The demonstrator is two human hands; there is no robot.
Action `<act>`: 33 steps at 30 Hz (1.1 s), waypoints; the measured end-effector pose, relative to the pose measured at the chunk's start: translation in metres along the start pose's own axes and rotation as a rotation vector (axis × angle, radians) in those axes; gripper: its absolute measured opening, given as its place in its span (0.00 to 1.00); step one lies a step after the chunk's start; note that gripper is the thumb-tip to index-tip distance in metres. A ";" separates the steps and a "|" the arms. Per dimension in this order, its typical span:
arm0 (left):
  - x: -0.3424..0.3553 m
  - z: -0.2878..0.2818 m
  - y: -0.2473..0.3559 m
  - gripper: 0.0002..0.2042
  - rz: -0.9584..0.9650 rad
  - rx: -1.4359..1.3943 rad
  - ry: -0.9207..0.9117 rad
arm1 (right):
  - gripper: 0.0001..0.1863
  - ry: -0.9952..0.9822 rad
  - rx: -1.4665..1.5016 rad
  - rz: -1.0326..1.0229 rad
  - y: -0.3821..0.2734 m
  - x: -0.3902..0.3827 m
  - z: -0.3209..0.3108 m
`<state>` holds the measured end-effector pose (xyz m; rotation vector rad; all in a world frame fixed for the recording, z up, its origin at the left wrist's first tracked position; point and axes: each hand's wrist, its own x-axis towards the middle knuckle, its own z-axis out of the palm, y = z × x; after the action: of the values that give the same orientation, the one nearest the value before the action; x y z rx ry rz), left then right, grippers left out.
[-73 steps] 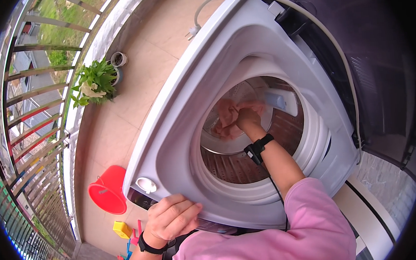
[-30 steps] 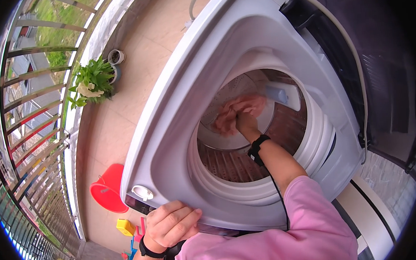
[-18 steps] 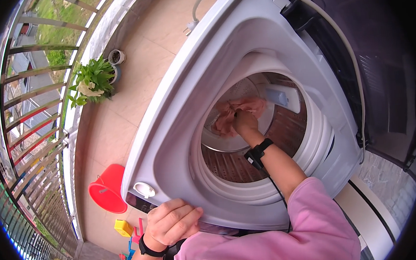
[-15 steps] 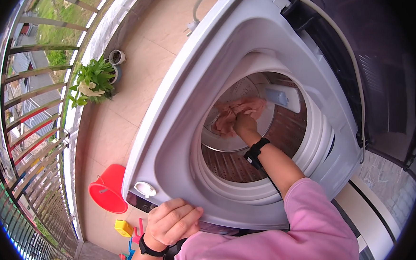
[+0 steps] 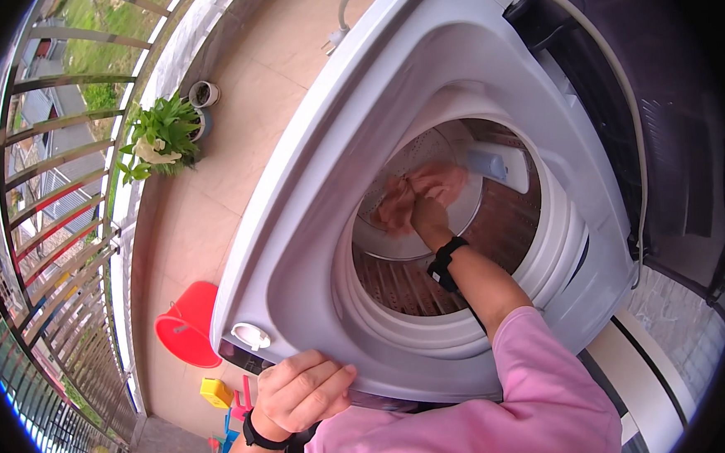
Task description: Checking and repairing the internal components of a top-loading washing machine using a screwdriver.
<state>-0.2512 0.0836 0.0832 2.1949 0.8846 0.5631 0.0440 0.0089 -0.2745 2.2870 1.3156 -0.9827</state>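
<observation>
A top-loading washing machine (image 5: 296, 222) stands open in front of me, light grey with a round perforated metal drum (image 5: 399, 286). My right hand (image 5: 430, 220) reaches down into the drum and is closed on a salmon-pink cloth (image 5: 440, 183) lying at the bottom; its fingertips are hidden. A black band circles that wrist. At the machine's front edge, my left hand (image 5: 304, 388) rests with curled fingers against the rim. Whatever those fingers may enclose is hidden. A pale blue and white filter piece (image 5: 492, 167) sits on the drum's wall.
A red bucket (image 5: 190, 327) and a yellow container (image 5: 216, 392) are on the tiled floor to the left. Potted plants (image 5: 166, 139) stand beside the metal railing (image 5: 60, 170). A grey hose (image 5: 618, 61) runs along the machine's right side. The dark lid (image 5: 533, 29) is raised.
The view has shifted slightly. The pink cloth sits a little differently around my right hand, which stays in the drum. My left hand remains at the front edge.
</observation>
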 end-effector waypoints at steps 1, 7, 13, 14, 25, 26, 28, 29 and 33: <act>-0.002 0.000 0.000 0.10 -0.007 0.010 0.000 | 0.13 0.000 0.000 -0.002 0.004 0.005 -0.003; 0.003 -0.003 -0.001 0.08 -0.023 -0.023 -0.023 | 0.14 0.052 -0.394 -0.353 0.022 0.023 -0.025; 0.002 0.000 -0.002 0.06 -0.018 -0.019 -0.015 | 0.16 0.061 -0.308 -0.051 -0.010 0.001 0.002; 0.002 0.000 -0.002 0.06 -0.022 -0.005 -0.010 | 0.17 -0.036 -0.123 -0.029 -0.015 0.001 -0.005; 0.004 -0.001 -0.003 0.06 -0.018 -0.028 -0.024 | 0.16 0.172 -0.180 -0.136 0.003 0.009 0.017; 0.002 0.000 -0.003 0.06 -0.043 -0.025 -0.019 | 0.15 0.053 -0.062 -0.122 -0.003 0.012 -0.016; 0.002 0.002 -0.005 0.07 -0.027 -0.024 -0.006 | 0.14 -0.060 0.052 -0.091 -0.001 0.011 -0.029; 0.001 0.002 -0.005 0.07 -0.012 -0.018 -0.002 | 0.14 0.080 -0.015 -0.106 -0.005 0.003 -0.017; 0.002 0.000 -0.006 0.09 -0.023 -0.052 -0.021 | 0.13 -0.124 -0.123 -0.103 -0.013 0.018 -0.018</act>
<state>-0.2526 0.0885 0.0791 2.1376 0.8738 0.5448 0.0457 0.0371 -0.2735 2.0520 1.4122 -1.0289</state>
